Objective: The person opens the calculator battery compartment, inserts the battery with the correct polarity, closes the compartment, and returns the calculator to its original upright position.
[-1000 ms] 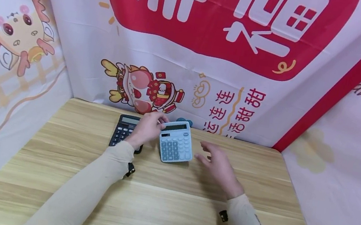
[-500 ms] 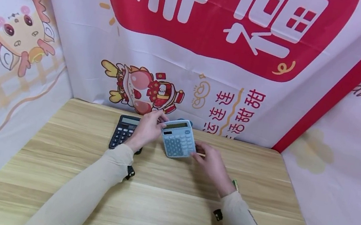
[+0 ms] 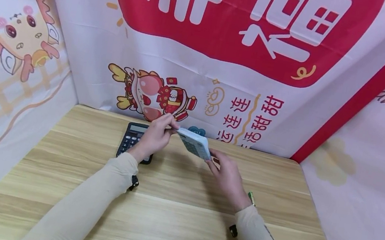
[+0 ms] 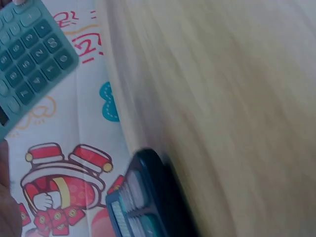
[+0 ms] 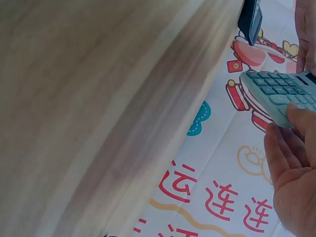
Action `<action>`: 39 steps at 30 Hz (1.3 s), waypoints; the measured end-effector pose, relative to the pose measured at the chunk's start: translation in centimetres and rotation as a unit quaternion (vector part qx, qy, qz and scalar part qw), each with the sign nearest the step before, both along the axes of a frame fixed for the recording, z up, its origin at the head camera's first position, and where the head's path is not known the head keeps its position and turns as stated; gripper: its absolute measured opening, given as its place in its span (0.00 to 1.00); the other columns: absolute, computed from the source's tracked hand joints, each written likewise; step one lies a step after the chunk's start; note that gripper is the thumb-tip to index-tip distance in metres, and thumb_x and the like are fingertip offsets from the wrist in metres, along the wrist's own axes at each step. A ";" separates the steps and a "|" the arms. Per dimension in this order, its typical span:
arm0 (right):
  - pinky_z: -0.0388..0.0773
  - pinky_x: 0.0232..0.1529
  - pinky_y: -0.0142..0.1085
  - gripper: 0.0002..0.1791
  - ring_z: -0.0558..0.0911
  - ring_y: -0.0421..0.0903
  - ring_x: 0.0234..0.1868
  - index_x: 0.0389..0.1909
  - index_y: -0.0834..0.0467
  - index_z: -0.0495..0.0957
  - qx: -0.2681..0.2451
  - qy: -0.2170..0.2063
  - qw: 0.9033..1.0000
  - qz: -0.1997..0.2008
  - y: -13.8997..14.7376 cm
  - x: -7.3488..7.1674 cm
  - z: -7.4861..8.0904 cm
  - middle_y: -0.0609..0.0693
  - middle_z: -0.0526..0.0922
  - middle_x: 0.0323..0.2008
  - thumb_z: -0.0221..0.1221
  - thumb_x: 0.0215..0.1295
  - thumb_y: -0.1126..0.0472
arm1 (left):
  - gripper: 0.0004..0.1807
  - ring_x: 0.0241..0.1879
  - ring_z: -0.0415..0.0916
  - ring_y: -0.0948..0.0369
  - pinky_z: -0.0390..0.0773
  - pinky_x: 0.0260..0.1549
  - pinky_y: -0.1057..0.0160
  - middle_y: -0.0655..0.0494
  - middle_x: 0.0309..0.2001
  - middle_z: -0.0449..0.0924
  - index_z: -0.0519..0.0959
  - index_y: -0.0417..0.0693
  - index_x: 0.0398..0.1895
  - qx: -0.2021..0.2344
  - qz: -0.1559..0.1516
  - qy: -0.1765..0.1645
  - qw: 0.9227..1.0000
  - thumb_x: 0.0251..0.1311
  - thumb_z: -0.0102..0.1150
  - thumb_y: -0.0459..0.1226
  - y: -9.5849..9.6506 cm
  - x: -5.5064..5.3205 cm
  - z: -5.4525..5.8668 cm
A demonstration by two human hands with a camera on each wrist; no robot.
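A light blue calculator (image 3: 194, 142) is held up off the table between both hands, tipped so that the head view catches it nearly edge-on. My left hand (image 3: 155, 134) pinches its upper left corner. With thumb and fingers, my right hand (image 3: 227, 176) grips the opposite right edge; the right wrist view shows the thumb on the key side and the fingers beneath the blue calculator (image 5: 281, 94). A black calculator (image 3: 129, 139) lies on the table under the left hand and wrist, which hide part of it. Its dark edge shows in the left wrist view.
The wooden table (image 3: 175, 226) runs back to a printed cloth wall (image 3: 200, 71), close behind the hands. Patterned cloth also hangs at the left and right sides. A dark wrist strap piece (image 3: 233, 230) hangs below the right sleeve.
My right hand has come in from the right and taken hold of the light blue calculator's right edge. The calculator has tilted and its lower edge has risen. The black calculator stays put.
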State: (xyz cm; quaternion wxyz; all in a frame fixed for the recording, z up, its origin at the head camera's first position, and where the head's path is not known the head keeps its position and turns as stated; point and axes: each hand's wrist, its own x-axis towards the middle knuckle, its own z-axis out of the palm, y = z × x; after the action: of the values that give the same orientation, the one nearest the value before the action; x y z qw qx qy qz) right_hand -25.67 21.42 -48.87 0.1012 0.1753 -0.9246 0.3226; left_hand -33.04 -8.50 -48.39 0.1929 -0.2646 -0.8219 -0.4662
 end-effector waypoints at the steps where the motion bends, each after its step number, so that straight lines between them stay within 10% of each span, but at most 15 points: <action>1: 0.93 0.69 0.53 0.21 0.94 0.58 0.68 0.72 0.57 0.87 0.002 0.010 1.000 0.001 0.1 0.0 0.0 0.58 0.94 0.68 0.73 0.83 0.62 | 0.12 0.56 0.91 0.48 0.96 0.60 0.48 0.46 0.50 0.86 0.82 0.43 0.44 -0.003 -0.007 0.012 1.000 0.79 0.64 0.18 -0.1 -0.1 -0.1; 22: 0.98 0.53 0.51 0.18 1.00 0.56 0.54 0.68 0.60 0.91 0.073 0.184 0.980 -0.019 1.1 0.2 0.2 0.58 0.98 0.57 0.72 0.81 0.68 | 0.14 0.63 0.91 0.50 0.94 0.66 0.51 0.48 0.59 0.87 0.82 0.46 0.58 -0.100 -0.110 0.050 0.988 0.79 0.68 0.22 -1.8 -0.4 0.2; 39: 0.98 0.51 0.49 0.18 1.00 0.57 0.53 0.66 0.58 0.91 0.151 0.274 0.949 -0.035 0.7 0.2 -0.1 0.58 0.98 0.59 0.74 0.80 0.70 | 0.28 0.76 0.85 0.51 0.85 0.80 0.48 0.51 0.76 0.87 0.81 0.53 0.80 -0.178 -0.116 0.053 0.976 0.82 0.75 0.40 0.9 2.5 2.1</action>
State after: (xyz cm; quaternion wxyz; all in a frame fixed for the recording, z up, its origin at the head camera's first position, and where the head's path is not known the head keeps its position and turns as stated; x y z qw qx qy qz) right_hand -25.47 22.14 -48.93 0.3344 0.2380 -0.9047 0.1146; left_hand -30.59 -7.65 -46.28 0.1307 -0.4124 -0.8441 -0.3168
